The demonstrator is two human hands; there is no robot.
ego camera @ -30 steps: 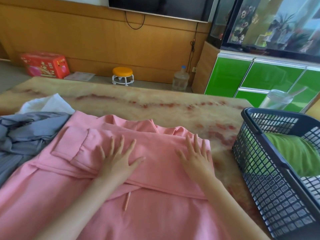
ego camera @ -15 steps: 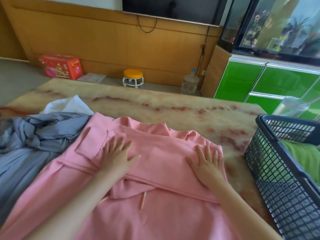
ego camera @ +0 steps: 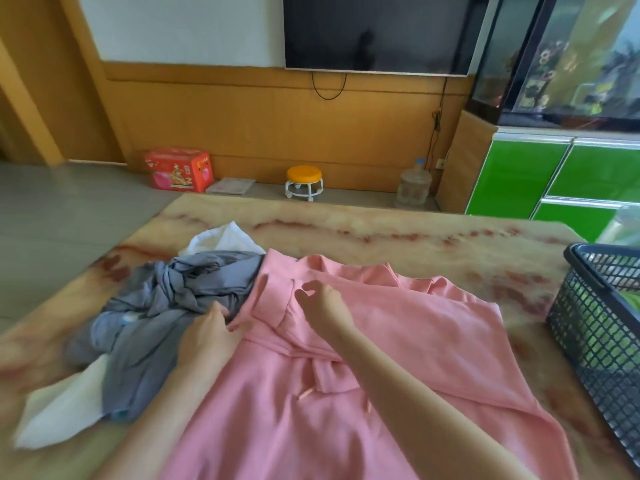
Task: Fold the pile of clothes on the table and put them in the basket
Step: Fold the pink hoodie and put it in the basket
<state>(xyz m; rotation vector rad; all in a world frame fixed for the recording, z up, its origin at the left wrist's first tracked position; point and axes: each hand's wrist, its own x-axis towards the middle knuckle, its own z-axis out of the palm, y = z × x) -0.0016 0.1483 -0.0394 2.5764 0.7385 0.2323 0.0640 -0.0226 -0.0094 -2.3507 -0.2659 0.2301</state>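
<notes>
Marble-patterned table (ego camera: 381, 237) fills the foreground. Behind it, a wood-panelled wall is seen with a dark television (ego camera: 377, 29). On the floor along the wall stand a red box (ego camera: 176, 169), an orange stool (ego camera: 304, 181) and a water bottle (ego camera: 414, 183). A green cabinet (ego camera: 519, 178) is set to the right.

A pink garment (ego camera: 433, 323) is spread across the middle of the table, with one sleeve (ego camera: 273, 299) laid over its front. A grey garment (ego camera: 194, 282) is bunched against its left edge, touching it. White cloth (ego camera: 225, 239) shows behind and below the grey one. A dark mesh basket (ego camera: 588, 327) is placed at the right end of the table, apart from the pink hem, and a green garment (ego camera: 630, 299) is seen inside it.

The left hand (ego camera: 204, 341) is placed at the pink garment's left edge, just where the grey cloth meets it. Its fingers (ego camera: 237, 327) are curled round that edge, and the pink fabric is pinched between them and the thumb.

The right hand (ego camera: 325, 306) is held over the folded sleeve near the cuff. Its fingers (ego camera: 306, 287) are bent toward the thumb in a ring, with pink cloth showing through the gap. Whether fabric is caught between them cannot be told, as the picture is blurred there.
</notes>
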